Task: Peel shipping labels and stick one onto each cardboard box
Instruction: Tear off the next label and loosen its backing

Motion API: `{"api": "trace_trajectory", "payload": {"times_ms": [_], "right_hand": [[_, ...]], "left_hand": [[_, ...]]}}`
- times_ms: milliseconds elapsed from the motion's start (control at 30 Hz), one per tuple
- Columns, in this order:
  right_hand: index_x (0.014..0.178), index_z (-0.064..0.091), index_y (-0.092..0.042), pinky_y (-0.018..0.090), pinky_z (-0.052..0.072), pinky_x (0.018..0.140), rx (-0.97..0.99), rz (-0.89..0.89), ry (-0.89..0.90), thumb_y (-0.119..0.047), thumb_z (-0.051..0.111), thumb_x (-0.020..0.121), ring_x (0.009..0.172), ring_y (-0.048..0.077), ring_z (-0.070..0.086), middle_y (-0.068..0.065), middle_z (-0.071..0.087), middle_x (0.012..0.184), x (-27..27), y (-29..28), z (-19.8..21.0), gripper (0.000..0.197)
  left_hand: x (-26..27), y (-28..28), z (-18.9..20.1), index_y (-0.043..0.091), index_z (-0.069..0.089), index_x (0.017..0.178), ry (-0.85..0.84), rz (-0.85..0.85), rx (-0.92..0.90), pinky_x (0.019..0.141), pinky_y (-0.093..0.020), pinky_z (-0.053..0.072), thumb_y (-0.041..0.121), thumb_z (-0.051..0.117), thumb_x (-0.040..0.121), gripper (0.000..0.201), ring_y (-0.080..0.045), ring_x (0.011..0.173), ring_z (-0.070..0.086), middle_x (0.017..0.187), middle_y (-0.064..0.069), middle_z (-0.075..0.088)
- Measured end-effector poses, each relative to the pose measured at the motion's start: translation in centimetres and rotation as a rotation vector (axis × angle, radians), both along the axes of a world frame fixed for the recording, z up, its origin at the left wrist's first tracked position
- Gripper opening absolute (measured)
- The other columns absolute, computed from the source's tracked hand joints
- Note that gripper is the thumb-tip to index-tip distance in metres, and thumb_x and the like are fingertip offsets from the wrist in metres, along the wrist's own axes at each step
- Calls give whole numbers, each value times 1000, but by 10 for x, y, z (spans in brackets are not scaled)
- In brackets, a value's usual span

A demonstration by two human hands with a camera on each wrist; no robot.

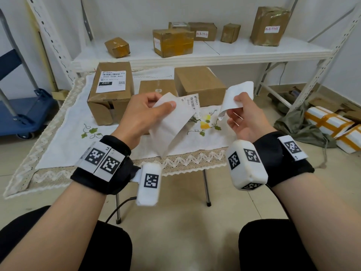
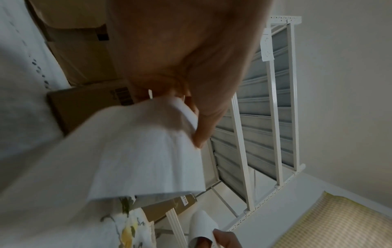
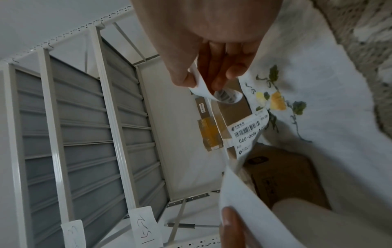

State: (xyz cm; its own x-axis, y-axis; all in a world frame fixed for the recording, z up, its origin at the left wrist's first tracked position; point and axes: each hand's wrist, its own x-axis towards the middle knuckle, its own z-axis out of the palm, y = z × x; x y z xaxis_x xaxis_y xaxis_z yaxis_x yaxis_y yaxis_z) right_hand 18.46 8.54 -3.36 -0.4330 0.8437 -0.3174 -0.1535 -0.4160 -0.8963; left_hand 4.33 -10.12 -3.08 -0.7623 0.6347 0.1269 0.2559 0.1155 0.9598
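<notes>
Hands were apart above the near edge of the counter (image 1: 58,153), each pinching paper. Left hand (image 1: 140,114) held the sheet of labels (image 1: 172,124) between thumb and fingers, its long axis slanting down toward the body. Right hand (image 1: 244,120) pinched a curled white strip (image 1: 236,94), which looked peeled free; whether it was label or backing I could not tell. Beyond both hands stood 3 boxes: the tall box (image 1: 111,90), past the left hand, already wore a label, while the flat box (image 1: 158,88) and the right box (image 1: 199,85) were bare. I judged the right box next, nearer the right hand, just ahead.
</notes>
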Motion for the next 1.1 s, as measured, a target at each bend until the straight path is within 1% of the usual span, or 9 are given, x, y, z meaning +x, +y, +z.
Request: {"api": "trace_trajectory", "payload": {"times_ms": [133, 267, 500, 633, 700, 767, 867, 1000, 1100], "right_hand": [[100, 60, -14, 21, 42, 49, -4, -21, -2, -24, 64, 92, 58, 8, 58, 1, 59, 76, -4, -1, 1, 14], [96, 59, -15, 22, 42, 53, 11, -55, 2, -24, 63, 92, 58, 9, 57, 1, 59, 77, -7, -3, 3, 11], [88, 54, -17, 22, 42, 55, 29, -114, 19, -23, 61, 94, 60, 10, 56, 0, 57, 74, -8, -5, 9, 11], [89, 55, -17, 21, 42, 53, 58, -143, 33, -23, 60, 94, 58, 10, 55, 1, 58, 78, -7, -4, 10, 10], [91, 57, -17, 20, 42, 52, 68, -139, 28, -25, 61, 94, 60, 10, 56, 1, 58, 82, -5, -3, 9, 9], [91, 58, -18, 21, 43, 54, 73, -133, 24, -25, 61, 94, 63, 11, 56, 1, 58, 84, -2, -1, 9, 9], [90, 58, -19, 22, 43, 58, 86, -136, 14, -25, 61, 95, 68, 12, 56, 1, 59, 88, 3, 1, 11, 9], [91, 60, -17, 22, 43, 58, 103, -139, 27, -25, 61, 94, 68, 12, 55, 3, 59, 90, 6, 2, 13, 8], [90, 60, -16, 22, 43, 57, 112, -130, 50, -24, 61, 94, 62, 11, 53, 3, 56, 83, 6, 0, 15, 9]], "left_hand": [[3, 8, 5, 2, 70, 103, -20, -30, 57, 65, -17, 48, 19, 69, 96, 18, -9, 78, 65, 90, 1, 74], [9, 18, 6, 12, 69, 102, -43, -79, 70, 64, -16, 52, 12, 64, 97, 7, -9, 78, 68, 91, 2, 76], [23, 41, 4, 13, 61, 114, -114, -127, 169, 64, -21, 54, 4, 60, 98, 19, -5, 73, 70, 86, 9, 77], [27, 53, 2, 12, 54, 132, -124, -200, 203, 83, -27, 58, -1, 59, 98, 37, -15, 104, 72, 116, 0, 76], [29, 59, -3, 12, 52, 137, -95, -216, 164, 92, -24, 57, -3, 59, 97, 44, -12, 112, 69, 126, -2, 71], [30, 64, -10, 11, 55, 136, -18, -169, 118, 87, -16, 55, -4, 62, 95, 44, -5, 104, 67, 123, -1, 70], [31, 70, -16, 11, 58, 133, 99, -57, 75, 86, -23, 54, -2, 67, 91, 45, -14, 102, 64, 120, -4, 67], [27, 74, -15, 13, 57, 136, 167, 34, 87, 78, -15, 52, 5, 74, 88, 51, -9, 94, 62, 117, 0, 63], [21, 72, -12, 15, 67, 112, 177, 48, 82, 78, -23, 48, 16, 74, 91, 22, -9, 80, 55, 98, 1, 57]]}}
